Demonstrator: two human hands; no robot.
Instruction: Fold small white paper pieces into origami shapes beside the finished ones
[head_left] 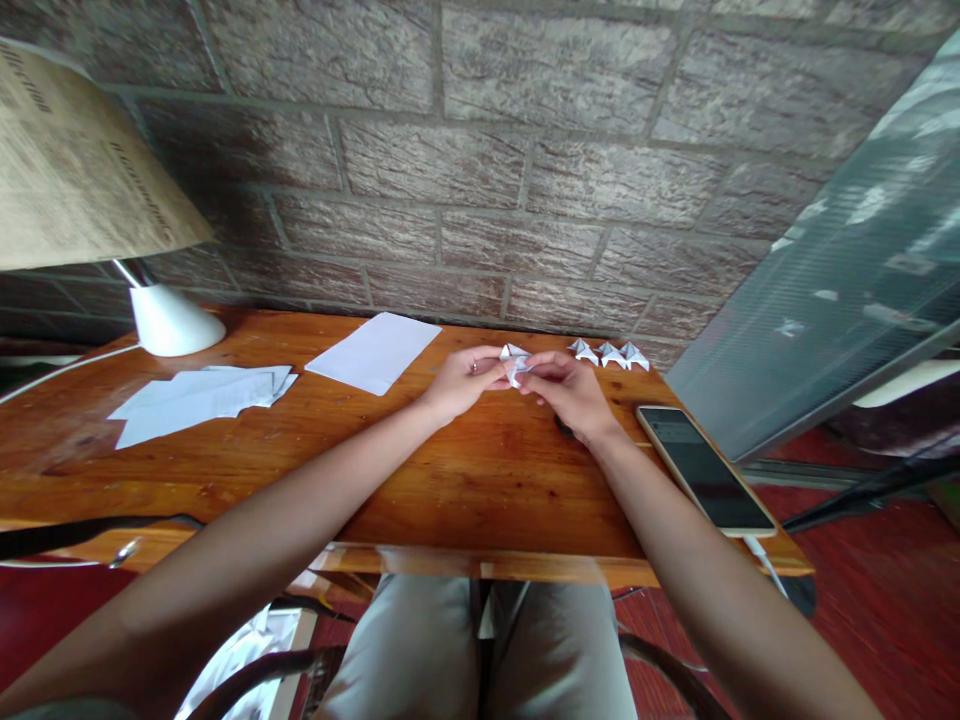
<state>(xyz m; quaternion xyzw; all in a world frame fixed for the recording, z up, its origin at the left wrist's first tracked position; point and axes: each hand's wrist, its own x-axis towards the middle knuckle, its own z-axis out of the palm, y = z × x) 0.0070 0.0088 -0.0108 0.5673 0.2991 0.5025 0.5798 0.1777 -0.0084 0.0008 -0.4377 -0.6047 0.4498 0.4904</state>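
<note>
A small folded white paper piece (pixel 515 364) is held between both hands above the far side of the wooden table. My left hand (pixel 465 383) pinches its left side with thumb and fingers. From the right, my right hand (pixel 568 391) grips the other side with its fingertips. The paper's exact fold is partly hidden by the fingers. Just beyond my right hand, several folded paper pieces (pixel 610 354) stand in a row near the wall.
A stack of white paper (pixel 377 352) and loose sheets (pixel 202 400) lie to the left, near a lamp (pixel 176 320). A phone (pixel 705 468) with a white cable lies along the right edge of the table (pixel 487 490). A brick wall (pixel 487 170) rises behind.
</note>
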